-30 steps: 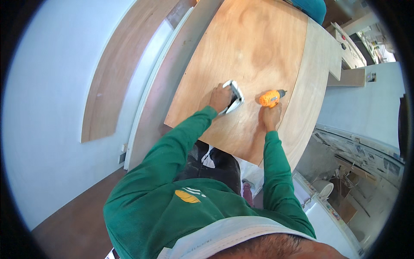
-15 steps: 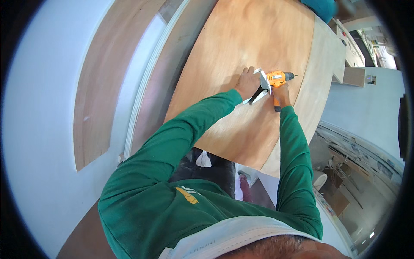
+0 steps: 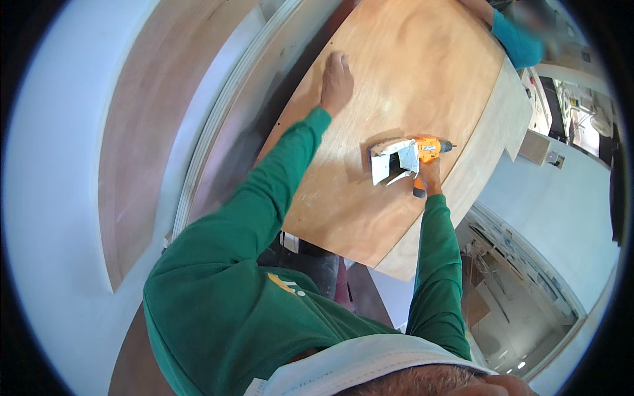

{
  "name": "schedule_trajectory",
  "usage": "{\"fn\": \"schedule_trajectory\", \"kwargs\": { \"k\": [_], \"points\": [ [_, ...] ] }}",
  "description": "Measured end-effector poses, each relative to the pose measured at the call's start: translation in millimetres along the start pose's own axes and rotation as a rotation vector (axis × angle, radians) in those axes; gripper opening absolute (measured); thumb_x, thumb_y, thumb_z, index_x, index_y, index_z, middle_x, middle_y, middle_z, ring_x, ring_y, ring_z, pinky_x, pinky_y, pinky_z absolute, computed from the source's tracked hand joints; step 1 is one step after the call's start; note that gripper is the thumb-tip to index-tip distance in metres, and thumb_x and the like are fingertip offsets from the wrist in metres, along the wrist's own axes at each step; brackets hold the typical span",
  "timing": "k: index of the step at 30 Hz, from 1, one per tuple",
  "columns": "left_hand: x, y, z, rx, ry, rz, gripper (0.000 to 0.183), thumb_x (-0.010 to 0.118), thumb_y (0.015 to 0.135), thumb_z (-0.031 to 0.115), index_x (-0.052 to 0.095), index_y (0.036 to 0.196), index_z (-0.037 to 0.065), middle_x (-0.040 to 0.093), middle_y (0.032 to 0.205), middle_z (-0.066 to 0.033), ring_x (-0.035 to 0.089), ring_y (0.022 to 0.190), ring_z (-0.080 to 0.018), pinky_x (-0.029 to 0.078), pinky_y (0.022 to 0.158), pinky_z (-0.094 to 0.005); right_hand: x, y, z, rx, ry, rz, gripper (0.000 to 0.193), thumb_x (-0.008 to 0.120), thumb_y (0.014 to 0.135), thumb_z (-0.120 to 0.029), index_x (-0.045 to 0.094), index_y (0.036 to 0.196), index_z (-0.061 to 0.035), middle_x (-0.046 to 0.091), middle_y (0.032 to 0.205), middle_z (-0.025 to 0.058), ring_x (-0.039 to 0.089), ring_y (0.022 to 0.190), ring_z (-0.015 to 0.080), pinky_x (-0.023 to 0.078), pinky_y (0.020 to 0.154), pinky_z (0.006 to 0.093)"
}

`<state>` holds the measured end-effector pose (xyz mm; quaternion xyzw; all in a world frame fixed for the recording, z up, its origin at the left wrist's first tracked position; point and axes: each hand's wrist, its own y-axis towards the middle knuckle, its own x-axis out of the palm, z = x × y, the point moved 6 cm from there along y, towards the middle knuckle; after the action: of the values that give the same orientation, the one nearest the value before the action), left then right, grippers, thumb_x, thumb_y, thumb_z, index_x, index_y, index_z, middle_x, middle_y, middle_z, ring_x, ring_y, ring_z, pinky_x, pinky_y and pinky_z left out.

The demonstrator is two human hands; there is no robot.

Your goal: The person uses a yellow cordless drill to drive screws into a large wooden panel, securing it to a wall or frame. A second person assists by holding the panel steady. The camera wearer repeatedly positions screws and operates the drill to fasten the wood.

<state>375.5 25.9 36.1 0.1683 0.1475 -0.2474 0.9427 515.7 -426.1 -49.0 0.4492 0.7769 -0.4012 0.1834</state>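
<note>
A large plywood sheet point(image 3: 389, 86) lies under both hands. My left hand point(image 3: 337, 82) rests near its left edge, the fingers curled together; whatever they may hold is hidden. Dark dots like screw heads or holes run along that edge, one just beyond the hand. My right hand point(image 3: 429, 175) grips the handle of an orange cordless drill point(image 3: 429, 146), its chuck and bit pointing right. Against the drill's rear sits a torn white cardboard box point(image 3: 389, 164), open toward me, dark inside.
Beyond the sheet at the upper right, a co-worker's teal sleeve point(image 3: 518, 43) and forearm reach onto the board. A paler wooden strip point(image 3: 485, 125) runs along the right side. Stacked panels point(image 3: 224, 112) stand at the left. Offcuts and debris point(image 3: 492, 284) lie at lower right.
My left hand has left the box and moved up and left to the sheet's edge. The drill, in my right hand, sits slightly lower in view. More of the co-worker's arm shows.
</note>
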Motion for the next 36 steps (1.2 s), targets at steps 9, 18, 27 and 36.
{"fn": "schedule_trajectory", "kwargs": {
  "k": [9, 18, 27, 36],
  "points": [
    [42.5, 54.9, -48.5, 0.156, 0.142, -0.192, 0.021, 0.060, 0.106, 0.018, 0.065, 0.125, 0.009, 0.066, 0.113, -0.0161, 0.065, 0.109, -0.0405, 0.053, 0.094, -0.0495, 2.9, -16.6, -40.4, 0.075, 0.187, -0.123, 0.043, 0.084, 0.090, -0.015, 0.066, 0.125, 0.0022, 0.074, 0.120, 0.0140, 0.073, 0.103, 0.0233, 0.061, 0.083, 0.0378],
    [39.9, 56.5, -55.6, 0.316, 0.121, -0.271, 0.026, 0.066, 0.094, 0.000, 0.071, 0.117, 0.011, 0.066, 0.110, -0.0091, 0.067, 0.107, -0.0327, 0.055, 0.093, -0.0433, 10.0, -25.5, -78.1, -0.052, 0.298, -0.204, 0.042, 0.081, 0.093, -0.011, 0.066, 0.130, 0.0011, 0.075, 0.120, 0.0083, 0.073, 0.105, 0.0199, 0.060, 0.089, 0.0361],
    [31.7, 62.0, -42.3, 0.080, -0.040, -0.195, 0.028, 0.063, 0.096, 0.002, 0.067, 0.123, 0.008, 0.066, 0.122, -0.0141, 0.066, 0.113, -0.0377, 0.054, 0.098, -0.0474, 0.1, -22.4, -39.6, 0.097, 0.220, -0.118, 0.043, 0.082, 0.093, -0.012, 0.065, 0.131, 0.0013, 0.074, 0.123, 0.0091, 0.072, 0.110, 0.0208, 0.058, 0.093, 0.0369],
    [42.3, 57.8, -51.3, -0.049, -0.034, -0.267, 0.029, 0.070, 0.101, 0.021, 0.071, 0.129, 0.014, 0.068, 0.126, -0.0104, 0.070, 0.113, -0.0343, 0.058, 0.095, -0.0468, -0.3, -14.5, -24.5, 0.063, 0.106, -0.259, 0.057, 0.085, 0.090, -0.020, 0.060, 0.136, 0.0015, 0.073, 0.124, 0.0124, 0.072, 0.110, 0.0239, 0.058, 0.089, 0.0363]
  ]
}}
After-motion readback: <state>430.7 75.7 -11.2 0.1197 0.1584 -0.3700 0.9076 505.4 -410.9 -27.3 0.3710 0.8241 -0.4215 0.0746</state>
